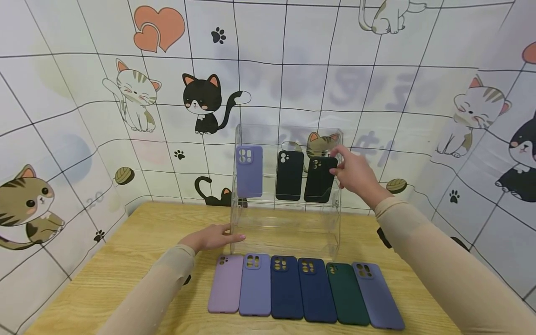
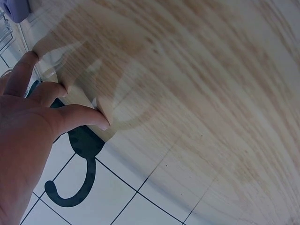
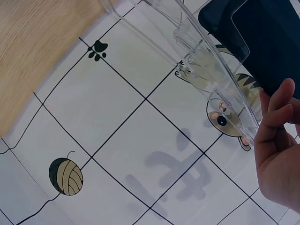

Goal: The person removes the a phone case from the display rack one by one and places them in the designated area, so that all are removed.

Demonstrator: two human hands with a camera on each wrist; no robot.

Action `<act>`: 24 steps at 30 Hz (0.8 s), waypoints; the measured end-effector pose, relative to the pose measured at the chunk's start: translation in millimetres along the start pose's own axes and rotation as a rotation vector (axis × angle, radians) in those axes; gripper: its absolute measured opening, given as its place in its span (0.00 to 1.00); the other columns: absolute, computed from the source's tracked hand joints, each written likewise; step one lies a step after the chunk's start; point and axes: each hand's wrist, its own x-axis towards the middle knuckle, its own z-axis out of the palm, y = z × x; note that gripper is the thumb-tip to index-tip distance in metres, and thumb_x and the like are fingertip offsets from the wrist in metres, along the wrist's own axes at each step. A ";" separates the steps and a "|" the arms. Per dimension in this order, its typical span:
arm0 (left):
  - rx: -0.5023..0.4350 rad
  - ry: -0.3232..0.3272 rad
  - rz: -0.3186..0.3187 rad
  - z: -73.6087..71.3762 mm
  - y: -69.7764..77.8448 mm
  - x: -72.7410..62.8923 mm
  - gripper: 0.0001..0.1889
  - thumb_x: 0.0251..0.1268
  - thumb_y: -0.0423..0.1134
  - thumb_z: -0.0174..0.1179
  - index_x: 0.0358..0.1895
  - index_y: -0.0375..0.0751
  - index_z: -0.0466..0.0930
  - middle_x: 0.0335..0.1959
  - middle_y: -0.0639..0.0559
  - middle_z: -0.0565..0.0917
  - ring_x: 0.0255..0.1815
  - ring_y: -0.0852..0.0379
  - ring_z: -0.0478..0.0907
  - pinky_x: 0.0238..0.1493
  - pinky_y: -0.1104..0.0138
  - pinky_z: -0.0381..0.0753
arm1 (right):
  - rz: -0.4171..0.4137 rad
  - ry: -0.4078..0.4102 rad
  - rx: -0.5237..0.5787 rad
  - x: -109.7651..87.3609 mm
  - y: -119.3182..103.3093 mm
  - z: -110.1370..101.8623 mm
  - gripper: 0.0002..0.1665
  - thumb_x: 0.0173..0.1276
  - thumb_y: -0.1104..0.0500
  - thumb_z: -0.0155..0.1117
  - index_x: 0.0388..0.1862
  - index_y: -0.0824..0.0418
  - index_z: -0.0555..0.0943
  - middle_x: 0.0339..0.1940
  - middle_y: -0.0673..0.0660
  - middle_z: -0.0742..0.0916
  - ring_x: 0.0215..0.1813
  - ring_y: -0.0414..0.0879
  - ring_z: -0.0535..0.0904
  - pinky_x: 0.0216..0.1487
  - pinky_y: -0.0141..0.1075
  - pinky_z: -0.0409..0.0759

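Observation:
My right hand (image 1: 355, 171) pinches the upper right edge of a black phone case (image 1: 320, 180), which leans slightly tilted on a clear acrylic display stand (image 1: 284, 223). In the right wrist view, the fingers (image 3: 281, 101) curl at the edge of the dark case (image 3: 276, 42). Beside that case on the same shelf stand another black phone case (image 1: 290, 177) and, farther left, a lavender phone case (image 1: 250, 179). Low at the stand's left side, my left hand (image 1: 211, 238) touches the clear panel with its fingers extended. Its fingers appear reflected in the panel in the left wrist view.
In front of the stand, a row of phone cases lies on the wooden table (image 1: 138, 251): pink (image 1: 226, 286), lavender (image 1: 255, 291), two navy (image 1: 286, 293), dark green (image 1: 347, 298) and grey-blue (image 1: 381, 302). A cat-print wall covering (image 1: 268, 88) rises behind.

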 end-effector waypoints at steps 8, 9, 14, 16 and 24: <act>-0.002 0.000 -0.001 -0.6 2.1 -2.7 0.56 0.66 0.83 0.50 0.86 0.47 0.58 0.81 0.39 0.70 0.83 0.32 0.64 0.79 0.33 0.66 | 0.003 0.001 0.011 -0.1 -0.8 -1.6 0.23 0.80 0.62 0.64 0.68 0.54 0.70 0.48 0.69 0.92 0.23 0.48 0.84 0.29 0.39 0.78; -0.001 -0.001 -0.002 -0.7 2.1 -2.8 0.56 0.66 0.83 0.49 0.86 0.47 0.58 0.82 0.38 0.70 0.84 0.32 0.64 0.79 0.33 0.66 | 0.002 0.003 0.010 0.0 -0.6 -2.1 0.23 0.80 0.62 0.64 0.69 0.54 0.71 0.48 0.69 0.92 0.23 0.48 0.84 0.29 0.40 0.78; 0.007 -0.008 -0.007 -0.3 2.1 -2.2 0.57 0.65 0.84 0.48 0.87 0.48 0.57 0.82 0.39 0.69 0.84 0.32 0.62 0.80 0.34 0.64 | -0.013 0.018 0.011 -0.1 0.7 -6.4 0.24 0.81 0.61 0.63 0.71 0.55 0.71 0.48 0.69 0.92 0.23 0.48 0.84 0.32 0.42 0.79; 0.008 -0.008 -0.005 0.0 1.8 -1.8 0.57 0.65 0.84 0.48 0.87 0.47 0.57 0.82 0.39 0.69 0.84 0.32 0.63 0.80 0.34 0.65 | -0.015 0.022 0.011 0.2 0.9 -8.3 0.24 0.81 0.61 0.63 0.71 0.55 0.70 0.48 0.69 0.92 0.23 0.49 0.84 0.33 0.42 0.79; -0.004 0.000 0.003 1.6 -0.9 0.0 0.56 0.66 0.83 0.49 0.86 0.46 0.58 0.81 0.39 0.71 0.83 0.33 0.64 0.80 0.34 0.65 | -0.021 0.040 0.011 -0.6 -0.3 -14.1 0.22 0.81 0.61 0.63 0.69 0.54 0.70 0.48 0.69 0.92 0.23 0.49 0.85 0.28 0.41 0.77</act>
